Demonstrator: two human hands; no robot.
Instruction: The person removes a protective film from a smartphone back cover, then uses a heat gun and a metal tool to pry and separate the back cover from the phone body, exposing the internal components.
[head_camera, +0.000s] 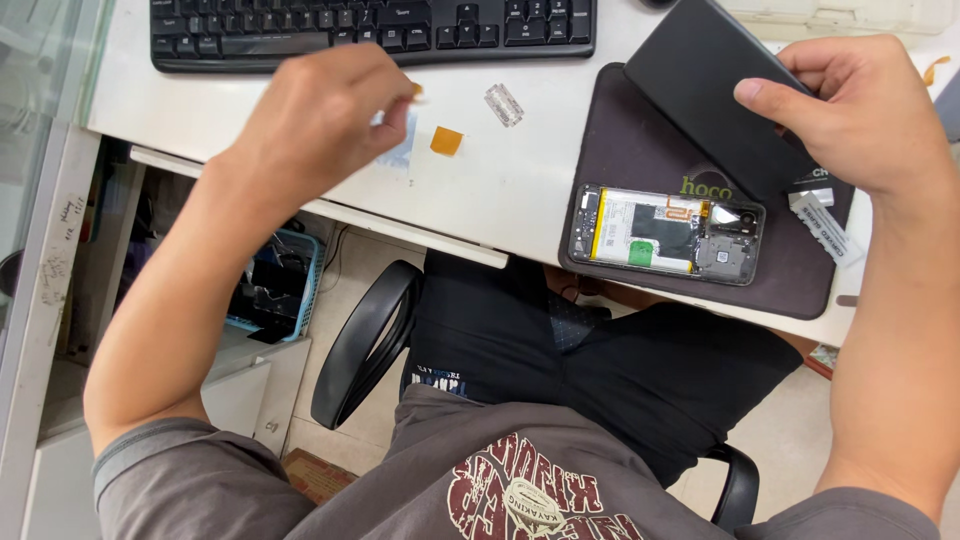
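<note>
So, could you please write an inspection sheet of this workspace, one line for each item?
Surface: white desk with a dark mat at its front edge.
Job's things: opened phone lies flat on the mat, battery and boards exposed; black back cover held above the mat.
Clutter: razor blade, orange tape piece, white label strip on the mat.
Hands: right hand grips the back cover; left hand pinches something small and orange over the desk.
Cables: nothing seen.
Surroundings: black keyboard at the back, black chair below, blue basket under the desk.
</note>
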